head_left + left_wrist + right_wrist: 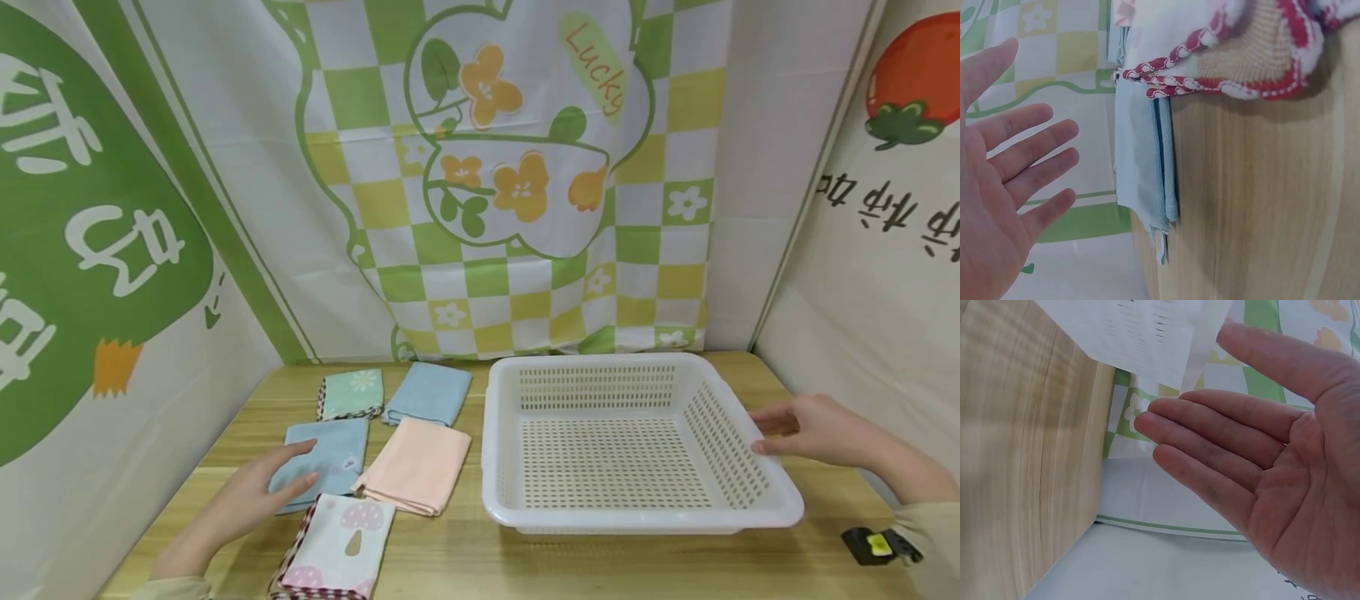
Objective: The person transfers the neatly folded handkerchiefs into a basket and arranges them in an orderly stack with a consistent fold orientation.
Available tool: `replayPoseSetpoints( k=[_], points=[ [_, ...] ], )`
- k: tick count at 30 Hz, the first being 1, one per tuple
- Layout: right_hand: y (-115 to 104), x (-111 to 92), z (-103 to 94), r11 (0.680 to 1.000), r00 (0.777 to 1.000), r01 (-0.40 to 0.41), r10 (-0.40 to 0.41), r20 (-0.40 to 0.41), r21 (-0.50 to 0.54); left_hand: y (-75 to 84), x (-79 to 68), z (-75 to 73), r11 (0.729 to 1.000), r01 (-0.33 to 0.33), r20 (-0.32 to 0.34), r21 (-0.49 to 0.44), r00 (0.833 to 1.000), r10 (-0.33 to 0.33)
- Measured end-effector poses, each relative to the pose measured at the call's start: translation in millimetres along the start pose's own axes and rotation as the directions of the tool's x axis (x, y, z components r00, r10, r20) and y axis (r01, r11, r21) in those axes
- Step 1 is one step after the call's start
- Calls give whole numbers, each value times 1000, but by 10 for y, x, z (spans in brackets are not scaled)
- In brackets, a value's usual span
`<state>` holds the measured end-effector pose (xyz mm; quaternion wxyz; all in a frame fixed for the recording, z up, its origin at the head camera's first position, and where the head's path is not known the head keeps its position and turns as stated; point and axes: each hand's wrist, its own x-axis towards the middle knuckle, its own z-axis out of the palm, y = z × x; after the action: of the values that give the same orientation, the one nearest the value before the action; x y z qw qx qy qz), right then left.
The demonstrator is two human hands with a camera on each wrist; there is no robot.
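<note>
My left hand [251, 492], fingers spread and holding nothing, is over the folded blue towel [337, 454] with a small flower motif. In the left wrist view, that hand's palm [991, 181] faces the blue towel's folded edge [1144, 150]. Just in front of it lies a white mushroom-print towel [341, 542] with a red-and-white stitched edge. At the right rim of a white perforated plastic basket [637, 521] is my right hand [821, 429]. Its thumb is right at the rim, and its fingers [1210, 434] are nearly straight in the right wrist view.
A folded peach towel [420, 467] lies between the blue towel and the basket. Behind are a mint towel [352, 393] with a daisy and a second blue towel [429, 393]. Printed cloth [525, 292] walls the wooden table [435, 558] at back and sides.
</note>
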<state>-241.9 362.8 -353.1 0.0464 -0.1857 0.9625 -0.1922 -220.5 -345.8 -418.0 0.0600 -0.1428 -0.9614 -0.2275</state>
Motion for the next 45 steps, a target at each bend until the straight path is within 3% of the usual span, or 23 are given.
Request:
replayPoseSetpoints(
  k=[18, 34, 45],
  points=[
    [41, -1, 20, 1000, 1000, -17, 17, 2, 0, -23, -48, 5, 999, 10, 25, -49, 1000, -8],
    [46, -1, 26, 1000, 1000, -15, 15, -10, -17, -10, -95, 75, 999, -42, 11, -27, 999, 42],
    [39, -1, 20, 1000, 1000, -30, 30, 6, -7, -50, -108, 123, 990, -79, 52, -115, 995, 85]
  ],
)
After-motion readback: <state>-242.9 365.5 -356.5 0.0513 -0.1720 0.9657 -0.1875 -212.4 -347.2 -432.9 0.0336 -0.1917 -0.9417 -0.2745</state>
